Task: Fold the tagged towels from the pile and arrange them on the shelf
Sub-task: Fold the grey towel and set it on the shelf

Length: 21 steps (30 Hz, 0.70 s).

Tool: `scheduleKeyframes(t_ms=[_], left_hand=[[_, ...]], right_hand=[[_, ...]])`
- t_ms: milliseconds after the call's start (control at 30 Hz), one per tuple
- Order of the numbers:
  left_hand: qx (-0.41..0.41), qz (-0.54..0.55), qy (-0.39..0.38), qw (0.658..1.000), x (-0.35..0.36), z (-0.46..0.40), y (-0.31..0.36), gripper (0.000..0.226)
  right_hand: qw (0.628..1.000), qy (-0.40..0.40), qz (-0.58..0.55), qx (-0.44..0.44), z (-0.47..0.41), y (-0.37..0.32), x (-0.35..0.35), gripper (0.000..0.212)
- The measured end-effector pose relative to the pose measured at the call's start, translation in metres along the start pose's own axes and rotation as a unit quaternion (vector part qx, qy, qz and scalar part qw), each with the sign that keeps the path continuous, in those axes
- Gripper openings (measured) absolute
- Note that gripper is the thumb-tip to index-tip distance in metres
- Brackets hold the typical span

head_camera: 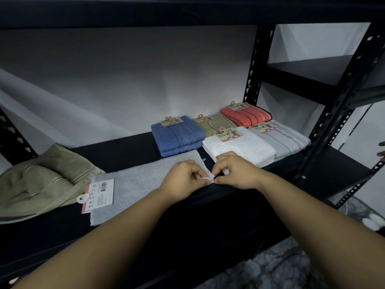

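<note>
A light grey towel [135,184] lies spread along the front of the black shelf [129,147], with a pink and white tag [98,195] at its left end. My left hand [183,180] and my right hand [235,174] meet at the towel's right end, and both pinch its near right corner. Behind my hands stand folded tagged towels: a blue one [177,136], an olive one [210,126], a coral one [245,115], a white one [241,147] and a pale striped one [287,138].
A crumpled olive towel [39,180] sits at the left end of the shelf. Black perforated uprights [253,76] stand at the right, with another rack [341,113] beyond. A grey wall backs the shelf. Someone's fingers [381,151] show at the right edge.
</note>
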<state>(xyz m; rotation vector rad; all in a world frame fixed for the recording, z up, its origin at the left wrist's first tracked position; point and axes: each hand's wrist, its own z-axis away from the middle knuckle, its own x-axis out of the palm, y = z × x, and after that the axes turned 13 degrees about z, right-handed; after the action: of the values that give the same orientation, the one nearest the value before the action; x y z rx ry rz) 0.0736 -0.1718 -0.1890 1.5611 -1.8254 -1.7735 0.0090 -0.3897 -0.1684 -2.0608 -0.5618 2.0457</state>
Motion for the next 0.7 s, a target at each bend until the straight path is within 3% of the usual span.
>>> scheduleKeyframes(t_ms=[267,433,533,700], left_hand=[[-0.009,-0.023,-0.008,1.000,-0.002,0.000,0.004,0.006],[0.037,-0.054,-0.003,0.998,-0.008,0.000,0.007,0.005],[0.075,-0.098,0.001,0.992,-0.012,-0.005,0.007,0.011],[0.058,-0.108,-0.050,0.991,-0.007,-0.002,0.011,0.013]], right_hand=[[1.000,0.029,-0.002,0.001,-0.001,-0.003,0.003,0.002],[0.999,0.040,0.013,0.012,-0.005,-0.007,0.005,0.023],[0.999,0.037,0.003,0.012,-0.005,-0.007,0.005,0.023],[0.999,0.030,-0.003,0.020,-0.004,-0.007,0.003,0.011]])
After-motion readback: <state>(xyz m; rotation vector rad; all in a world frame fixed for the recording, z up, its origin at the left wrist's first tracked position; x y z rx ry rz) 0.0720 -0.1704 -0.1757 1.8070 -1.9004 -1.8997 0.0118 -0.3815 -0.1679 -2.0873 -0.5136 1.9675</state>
